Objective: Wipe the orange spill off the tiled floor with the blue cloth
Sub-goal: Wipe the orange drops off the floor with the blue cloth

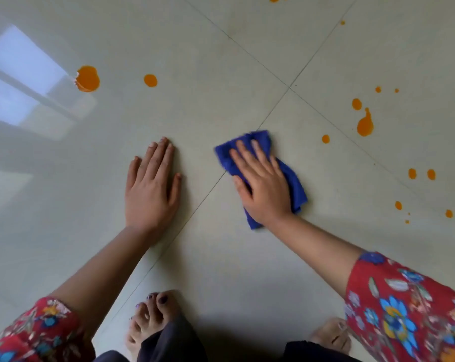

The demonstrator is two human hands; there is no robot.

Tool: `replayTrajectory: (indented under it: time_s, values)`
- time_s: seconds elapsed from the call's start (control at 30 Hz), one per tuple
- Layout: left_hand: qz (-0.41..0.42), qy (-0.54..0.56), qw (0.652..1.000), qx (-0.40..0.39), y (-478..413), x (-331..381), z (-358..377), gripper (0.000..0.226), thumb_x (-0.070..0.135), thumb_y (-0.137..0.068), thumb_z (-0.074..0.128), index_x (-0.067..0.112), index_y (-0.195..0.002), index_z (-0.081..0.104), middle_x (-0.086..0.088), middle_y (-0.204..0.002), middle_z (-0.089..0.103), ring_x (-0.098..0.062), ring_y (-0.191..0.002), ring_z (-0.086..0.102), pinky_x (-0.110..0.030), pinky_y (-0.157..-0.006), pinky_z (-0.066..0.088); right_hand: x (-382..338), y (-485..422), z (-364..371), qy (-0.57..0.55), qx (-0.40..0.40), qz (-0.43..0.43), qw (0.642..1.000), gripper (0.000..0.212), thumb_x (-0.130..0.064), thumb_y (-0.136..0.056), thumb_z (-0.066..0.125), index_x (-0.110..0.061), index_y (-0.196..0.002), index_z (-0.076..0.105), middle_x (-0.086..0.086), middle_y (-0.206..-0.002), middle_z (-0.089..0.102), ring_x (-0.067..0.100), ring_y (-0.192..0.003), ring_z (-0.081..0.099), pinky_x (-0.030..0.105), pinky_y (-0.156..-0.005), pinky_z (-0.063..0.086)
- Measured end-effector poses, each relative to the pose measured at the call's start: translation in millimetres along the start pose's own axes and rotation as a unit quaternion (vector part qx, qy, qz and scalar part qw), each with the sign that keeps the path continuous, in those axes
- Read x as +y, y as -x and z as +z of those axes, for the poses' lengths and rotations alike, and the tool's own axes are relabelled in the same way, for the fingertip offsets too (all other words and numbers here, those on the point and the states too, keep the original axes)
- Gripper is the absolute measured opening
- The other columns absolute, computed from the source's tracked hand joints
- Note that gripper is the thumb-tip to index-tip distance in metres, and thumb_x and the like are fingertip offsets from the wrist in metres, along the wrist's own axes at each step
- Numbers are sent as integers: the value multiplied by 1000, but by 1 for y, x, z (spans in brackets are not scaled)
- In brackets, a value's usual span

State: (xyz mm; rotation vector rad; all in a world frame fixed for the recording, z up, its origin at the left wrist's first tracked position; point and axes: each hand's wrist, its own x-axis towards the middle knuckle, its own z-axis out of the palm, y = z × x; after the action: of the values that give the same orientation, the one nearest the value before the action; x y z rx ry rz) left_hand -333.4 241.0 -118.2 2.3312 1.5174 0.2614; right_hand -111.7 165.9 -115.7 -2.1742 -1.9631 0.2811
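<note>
Right hand (263, 184) flat on the blue cloth (295, 186), palm down, fingers straight and slightly apart, thumb out along the cloth's left edge. No curl round the fabric, only a press from above.

Blue cloth bunched and folded on the tiled floor (221, 61), around the middle of the scene, just right of a diagonal grout line (195, 210) and a little nearer than the grout crossing (289, 87). Folds sticking out past the fingertips on the far side and past the wrist on the near side.

Left hand (153, 186) flat on the bare tile left of the same grout line, palm down, fingers straight and close together, thumb out to the side. Nothing held.

Orange spill (365, 125) in scattered patches, none under or touching the cloth as far as visible. To the right: a teardrop-shaped blot, smaller drops around it, the closest small drop (325, 139) just far-right of the cloth. Far left: a round puddle (88, 78) at the edge of a pale window reflection (25, 74), with a smaller drop (150, 80) to its right. More specks at the far edge.

Near edge: red floral sleeves (403, 309), two bare feet (153, 317), dark trouser cloth (169, 340).
</note>
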Motion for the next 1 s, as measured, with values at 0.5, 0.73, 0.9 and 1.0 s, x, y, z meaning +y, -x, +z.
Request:
replayTrajectory:
  time_s: [0.5, 0.73, 0.9, 1.0]
  values:
    - [-11, 31, 999, 27, 3, -3, 7, 53, 14, -96, 42, 15, -149, 35, 3, -158, 28, -15, -147, 20, -38, -120, 15, -32, 34, 7, 73, -40, -15, 996, 61, -42, -96, 35, -19, -152, 29, 2, -161, 21, 29, -148, 18, 52, -114, 23]
    - [-20, 73, 996, 38, 1, -2, 5, 50, 11, -94, 47, 18, -144, 43, 5, -155, 35, -13, -145, 28, -38, -119, 22, -25, -72, 9, 42, -27, -10, 999, 56, -39, -96, 35, -27, -150, 33, -8, -158, 28, 20, -147, 23, 49, -116, 23]
    - [-41, 74, 995, 61, -9, -28, -13, 53, 17, -89, 55, 20, -141, 47, 3, -151, 41, -18, -141, 35, -41, -116, 27, -64, -18, 21, 52, -16, 36, 998, 59, -40, -96, 33, -18, -150, 33, 0, -159, 27, 25, -147, 22, 47, -115, 20]
    - [-119, 69, 984, 112, -32, -64, -31, 52, 17, -88, 54, 16, -140, 47, -2, -151, 41, -23, -140, 35, -43, -114, 28, -72, -68, 27, 24, -31, -106, 994, 55, -36, -95, 36, -19, -147, 40, -2, -156, 33, 23, -145, 29, 45, -113, 25]
